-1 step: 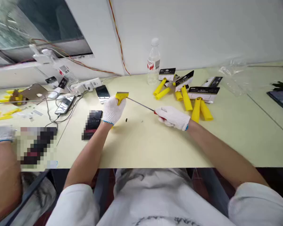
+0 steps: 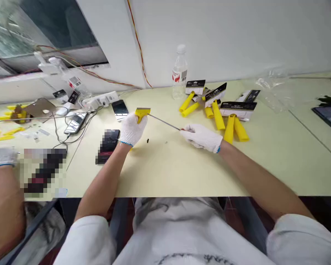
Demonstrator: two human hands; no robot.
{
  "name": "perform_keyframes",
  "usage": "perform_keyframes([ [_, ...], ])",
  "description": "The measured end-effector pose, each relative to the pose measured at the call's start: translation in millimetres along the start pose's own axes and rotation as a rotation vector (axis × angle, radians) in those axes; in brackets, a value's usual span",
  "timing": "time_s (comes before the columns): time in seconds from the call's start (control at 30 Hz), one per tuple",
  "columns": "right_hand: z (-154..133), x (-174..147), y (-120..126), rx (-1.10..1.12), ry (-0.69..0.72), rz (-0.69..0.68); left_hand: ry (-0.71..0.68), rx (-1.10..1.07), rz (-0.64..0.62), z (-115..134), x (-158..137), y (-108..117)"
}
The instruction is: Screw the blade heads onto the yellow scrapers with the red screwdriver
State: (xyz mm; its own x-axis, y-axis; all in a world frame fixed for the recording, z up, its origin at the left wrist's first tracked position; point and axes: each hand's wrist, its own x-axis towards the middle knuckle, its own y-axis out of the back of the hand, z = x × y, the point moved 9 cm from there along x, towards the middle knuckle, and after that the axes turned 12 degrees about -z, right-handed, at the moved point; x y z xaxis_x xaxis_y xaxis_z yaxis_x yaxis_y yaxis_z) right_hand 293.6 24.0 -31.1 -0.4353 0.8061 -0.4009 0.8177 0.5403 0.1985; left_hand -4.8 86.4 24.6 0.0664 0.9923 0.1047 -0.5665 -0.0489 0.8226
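Left hand [image 2: 132, 129] clamps the yellow plastic handle block [image 2: 142, 112] above the worktop [image 2: 182, 169], centre-left — right hand [image 2: 201, 137] fingers pinch the thin metal rod [image 2: 164, 123]'s right end. Keep rod in line with block, left grip firm.

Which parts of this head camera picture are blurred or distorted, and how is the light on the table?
Head view: soft, even light, with only faint shadows under the left hand and right hand; wide-lens distortion bends the table edge and wall lines; two patches are pixelated, the dark phone and an area at far left; the screwdriver shaft stays sharp; the water bottle shows little glare.
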Motion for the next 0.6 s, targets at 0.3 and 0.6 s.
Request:
perform_keyframes([
  [0.3,-47.3,-23.3,23.4,-0.741,0.250,0.475,0.029,0.024,-0.034,17.8,-1.7,7.8],
  [0.6,-34.3,-15.9,22.9,-0.507,0.100,0.194,-0.031,-0.018,-0.048,42.4,18.8,8.3],
])
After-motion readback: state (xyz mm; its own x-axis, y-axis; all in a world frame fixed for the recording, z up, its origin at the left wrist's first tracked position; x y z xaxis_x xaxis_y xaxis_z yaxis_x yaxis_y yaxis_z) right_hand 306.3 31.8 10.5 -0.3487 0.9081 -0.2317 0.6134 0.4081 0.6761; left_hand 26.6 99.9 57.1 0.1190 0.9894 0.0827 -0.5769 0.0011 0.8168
